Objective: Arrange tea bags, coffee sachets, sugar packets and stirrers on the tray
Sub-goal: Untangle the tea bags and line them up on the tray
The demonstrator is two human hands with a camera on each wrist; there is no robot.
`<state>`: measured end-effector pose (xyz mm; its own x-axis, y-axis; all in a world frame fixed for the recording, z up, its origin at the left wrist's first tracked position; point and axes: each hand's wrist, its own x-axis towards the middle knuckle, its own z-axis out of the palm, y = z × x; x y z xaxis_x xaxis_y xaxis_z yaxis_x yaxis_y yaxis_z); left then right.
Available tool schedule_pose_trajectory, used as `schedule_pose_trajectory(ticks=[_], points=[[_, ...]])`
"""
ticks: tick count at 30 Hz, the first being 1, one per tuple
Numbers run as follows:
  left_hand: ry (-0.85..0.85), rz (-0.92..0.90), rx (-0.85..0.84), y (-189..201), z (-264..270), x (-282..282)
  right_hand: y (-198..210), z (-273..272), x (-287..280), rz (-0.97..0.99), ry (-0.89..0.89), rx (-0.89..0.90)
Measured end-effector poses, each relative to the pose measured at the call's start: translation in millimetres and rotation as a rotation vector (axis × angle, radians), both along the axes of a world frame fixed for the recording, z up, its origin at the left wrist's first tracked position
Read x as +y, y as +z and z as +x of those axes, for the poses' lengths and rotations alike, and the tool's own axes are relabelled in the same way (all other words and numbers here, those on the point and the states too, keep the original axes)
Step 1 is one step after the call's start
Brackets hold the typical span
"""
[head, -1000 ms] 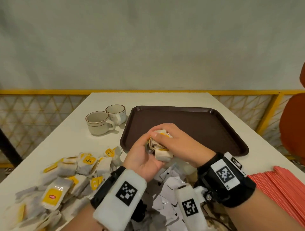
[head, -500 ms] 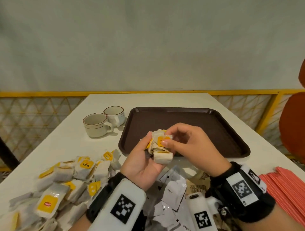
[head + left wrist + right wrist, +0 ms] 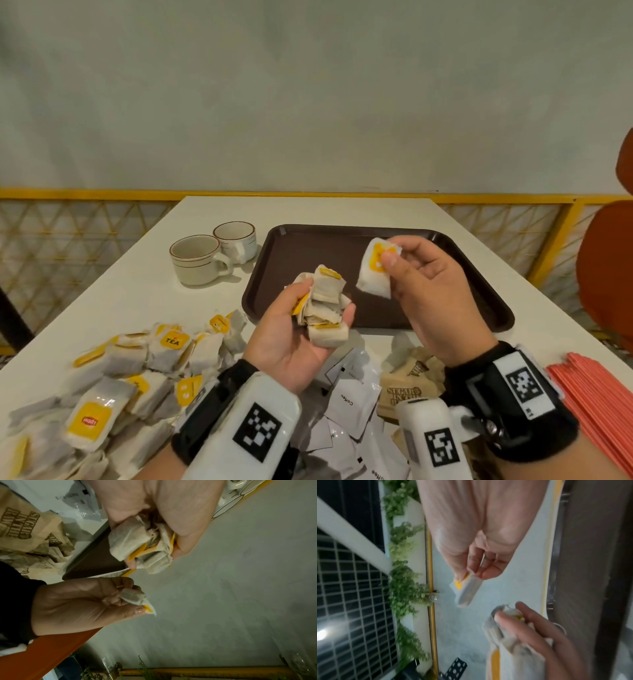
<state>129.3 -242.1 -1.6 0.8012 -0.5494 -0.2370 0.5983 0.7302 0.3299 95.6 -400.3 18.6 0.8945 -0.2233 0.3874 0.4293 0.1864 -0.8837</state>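
Note:
My left hand [image 3: 291, 337] grips a bunch of tea bags [image 3: 323, 305] above the near edge of the brown tray [image 3: 479, 298]; the same bunch of tea bags [image 3: 144, 546] shows in the left wrist view. My right hand [image 3: 428, 291] pinches a single tea bag [image 3: 375, 270] with a yellow tag between thumb and fingers, held over the tray. That single tea bag [image 3: 467, 589] hangs from the right hand's fingertips in the right wrist view. The tray holds nothing.
A pile of loose tea bags [image 3: 113, 383] lies at the near left. White coffee sachets [image 3: 349, 401] and brown sugar packets [image 3: 407, 387] lie under my wrists. Red stirrers [image 3: 599, 404] lie at the near right. Two cups [image 3: 212, 257] stand left of the tray.
My right hand has pulled one tea bag off the bunch and moved it up and right, over the tray. The left hand keeps hold of the bunch.

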Motion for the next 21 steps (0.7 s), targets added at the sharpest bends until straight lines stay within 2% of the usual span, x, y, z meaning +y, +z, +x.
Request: schedule_pose_trajectory(ticks=[2, 6, 9, 14, 18, 21], points=[[-0.028, 0.027, 0.001, 0, -1, 0, 2, 2, -6, 0.134, 0.005, 0.079], [-0.065, 0.060, -0.009, -4, 0, -1, 7, -2, -12, 0.237, 0.233, 0.233], [-0.077, 0.072, -0.031, -6, -1, -1, 4, -2, -13, 0.161, 0.323, 0.292], [-0.144, 0.133, -0.152, -7, -3, -3, -8, 3, -10, 0.002, 0.303, 0.364], [-0.158, 0.163, -0.185, -10, 0, -3, -9, 1, -8, -0.167, 0.241, 0.306], [-0.144, 0.145, -0.189, -12, 3, -3, -9, 1, -4, -0.203, 0.142, 0.222]])
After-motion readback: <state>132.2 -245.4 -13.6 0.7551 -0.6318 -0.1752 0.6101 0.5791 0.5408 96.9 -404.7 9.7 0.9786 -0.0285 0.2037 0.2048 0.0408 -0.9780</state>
